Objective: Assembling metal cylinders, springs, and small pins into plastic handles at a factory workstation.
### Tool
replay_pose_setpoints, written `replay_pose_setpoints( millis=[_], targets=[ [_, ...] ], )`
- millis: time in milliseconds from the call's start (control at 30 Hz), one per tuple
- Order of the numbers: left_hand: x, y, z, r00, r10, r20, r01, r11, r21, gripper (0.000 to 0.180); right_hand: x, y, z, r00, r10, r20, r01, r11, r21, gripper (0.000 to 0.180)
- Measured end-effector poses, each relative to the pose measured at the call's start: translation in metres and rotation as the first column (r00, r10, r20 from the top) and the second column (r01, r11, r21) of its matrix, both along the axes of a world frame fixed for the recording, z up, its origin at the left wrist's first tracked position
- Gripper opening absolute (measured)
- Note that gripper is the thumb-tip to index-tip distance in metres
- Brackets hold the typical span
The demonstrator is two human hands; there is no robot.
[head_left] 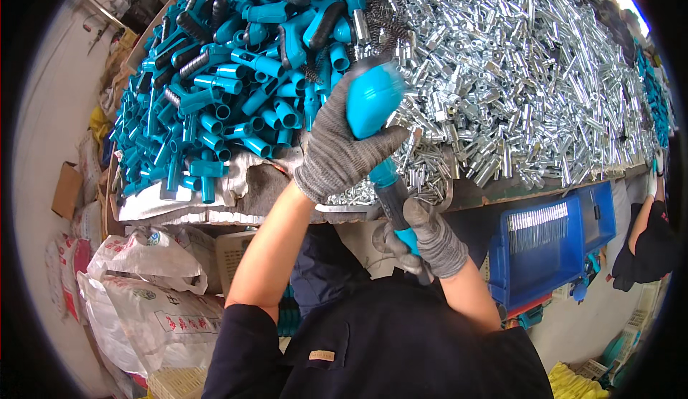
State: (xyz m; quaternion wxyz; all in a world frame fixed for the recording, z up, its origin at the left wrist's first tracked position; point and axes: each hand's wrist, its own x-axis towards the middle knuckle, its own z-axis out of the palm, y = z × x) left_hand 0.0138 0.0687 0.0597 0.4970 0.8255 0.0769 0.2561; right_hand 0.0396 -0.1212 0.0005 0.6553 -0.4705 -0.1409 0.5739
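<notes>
Raised in front of the table's edge, my left hand (344, 144), in a grey knit glove, is closed around a rounded teal plastic housing (374, 101), slightly blurred. Below it runs a teal-and-black cylindrical tool (392, 200), slanting down toward my body. Around its lower teal part my right hand (433, 238), gloved alike, is wrapped. Whether housing and tool touch or are joined is hidden by the left thumb. Behind my left hand lies a heap of teal housings (251, 76), some with black grips; several show open tube ends.
Shiny metal rods and sleeves (502, 76) are piled on the table's right half, with dark springs (387, 15) between the heaps. Blue bins (541, 248) stand below at right, one holding metal rods. White sacks (154, 306) sit at lower left. Another person's arm (641, 220) shows far right.
</notes>
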Motion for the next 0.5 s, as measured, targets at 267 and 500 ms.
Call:
replay_pose_setpoints(
  millis=[267, 500],
  targets=[
    [-0.011, -0.011, 0.008, 0.593, -0.304, 0.746, 0.668, -0.332, -0.666, 0.063, 0.005, 0.005, -0.007, 0.870, 0.479, -0.117, -0.392, 0.815, 0.427, 0.088],
    [-0.023, 0.033, 0.045, 0.899, -0.437, 0.034, 0.403, 0.793, -0.458, 0.070, 0.026, -0.026, -0.003, 0.998, 0.053, -0.018, -0.053, 0.999, -0.002, 0.075]
  ],
)
